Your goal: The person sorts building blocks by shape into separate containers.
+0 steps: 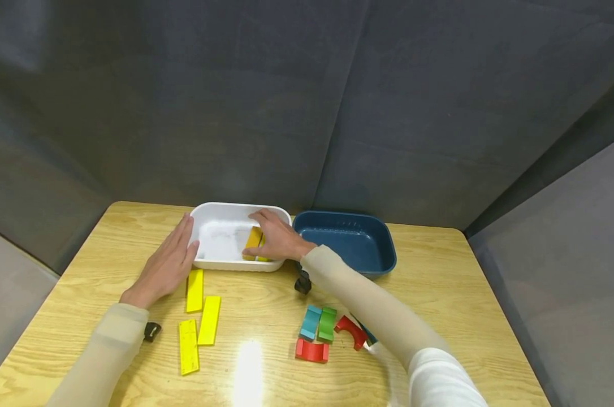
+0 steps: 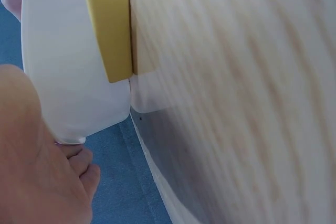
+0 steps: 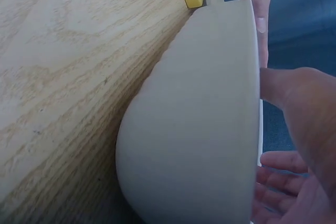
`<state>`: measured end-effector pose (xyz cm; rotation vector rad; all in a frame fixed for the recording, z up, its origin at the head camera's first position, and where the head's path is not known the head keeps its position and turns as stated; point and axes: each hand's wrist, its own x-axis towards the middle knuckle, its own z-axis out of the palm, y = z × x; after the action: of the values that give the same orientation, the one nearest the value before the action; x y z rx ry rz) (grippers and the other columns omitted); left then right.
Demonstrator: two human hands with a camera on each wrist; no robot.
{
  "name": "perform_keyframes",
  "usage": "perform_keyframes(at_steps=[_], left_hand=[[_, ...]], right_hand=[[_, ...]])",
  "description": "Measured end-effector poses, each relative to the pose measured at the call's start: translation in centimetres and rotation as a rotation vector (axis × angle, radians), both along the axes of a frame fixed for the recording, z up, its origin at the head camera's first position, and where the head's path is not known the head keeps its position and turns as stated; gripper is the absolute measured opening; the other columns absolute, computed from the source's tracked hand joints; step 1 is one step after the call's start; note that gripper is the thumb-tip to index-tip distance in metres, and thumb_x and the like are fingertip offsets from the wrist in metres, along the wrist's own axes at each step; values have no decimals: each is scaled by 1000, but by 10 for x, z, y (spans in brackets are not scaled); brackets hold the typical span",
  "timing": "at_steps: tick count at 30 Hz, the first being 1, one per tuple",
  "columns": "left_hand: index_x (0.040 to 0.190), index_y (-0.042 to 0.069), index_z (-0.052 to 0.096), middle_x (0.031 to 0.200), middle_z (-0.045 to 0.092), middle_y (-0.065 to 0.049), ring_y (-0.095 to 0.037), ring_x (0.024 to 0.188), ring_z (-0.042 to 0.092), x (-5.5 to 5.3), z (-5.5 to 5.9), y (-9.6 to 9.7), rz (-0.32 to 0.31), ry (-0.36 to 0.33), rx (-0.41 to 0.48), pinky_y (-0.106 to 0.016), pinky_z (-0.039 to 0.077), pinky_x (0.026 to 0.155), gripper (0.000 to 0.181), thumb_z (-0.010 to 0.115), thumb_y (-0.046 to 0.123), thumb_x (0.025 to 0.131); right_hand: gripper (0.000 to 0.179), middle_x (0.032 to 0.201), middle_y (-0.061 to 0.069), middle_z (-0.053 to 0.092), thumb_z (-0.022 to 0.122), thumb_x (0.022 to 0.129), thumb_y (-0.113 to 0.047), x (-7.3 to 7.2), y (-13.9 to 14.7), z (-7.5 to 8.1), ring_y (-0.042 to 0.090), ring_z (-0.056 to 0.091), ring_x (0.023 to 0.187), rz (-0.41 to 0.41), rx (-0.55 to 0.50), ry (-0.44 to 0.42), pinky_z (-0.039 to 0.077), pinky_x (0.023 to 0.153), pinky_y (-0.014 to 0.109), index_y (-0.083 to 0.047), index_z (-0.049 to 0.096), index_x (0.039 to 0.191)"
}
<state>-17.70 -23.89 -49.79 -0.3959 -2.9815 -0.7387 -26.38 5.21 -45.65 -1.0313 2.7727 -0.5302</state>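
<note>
My right hand reaches into the white plastic bin and holds yellow blocks between thumb and fingers near its right end. In the right wrist view, the bin wall hides the blocks from sight, and the thumb of the right hand passes over the rim. My left hand has its fingers straight and lies along the bin's left end. From the left wrist, the left hand appears against that end, beside a flat yellow block near the bin's wall.
Several flat yellow blocks lie on the wooden table in front of the bin. A dark blue bin stands right of the white one. Red, green and blue arch blocks sit near my right forearm. A grey curtain hangs behind.
</note>
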Motion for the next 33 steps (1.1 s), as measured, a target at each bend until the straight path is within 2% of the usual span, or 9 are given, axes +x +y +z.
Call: perform_keyframes(at_steps=[11,17,28,33], left_hand=[[172,5,-2,181,-10,-9,-40,165,8,-2,1,0,-3,-3,-1,-63,18,131,71,31,38,118],[172,6,-2,181,-10,-8,-40,165,8,-2,1,-1,-1,-9,-3,-63,17,131,72,33,35,118],[172,5,-2,180,-11,-8,-38,166,4,-4,0,-1,-3,-15,-1,-63,17,131,73,26,45,117],[172,6,-3,181,-11,-7,-37,166,3,-5,-1,-2,-2,-13,1,-62,16,131,73,25,46,117]], right_hand=[[78,161,12,48,78,98,-48,9,2,6,29,47,147,6,16,97,40,125,41,-6,49,158],[75,160,11,49,78,99,-46,18,5,9,27,46,147,18,-16,133,40,125,40,-7,51,156],[72,156,9,53,78,99,-46,41,10,15,25,52,139,57,-48,191,47,119,39,-9,52,155],[72,157,9,52,77,99,-45,54,9,21,24,52,140,74,-60,189,47,118,40,-10,52,156]])
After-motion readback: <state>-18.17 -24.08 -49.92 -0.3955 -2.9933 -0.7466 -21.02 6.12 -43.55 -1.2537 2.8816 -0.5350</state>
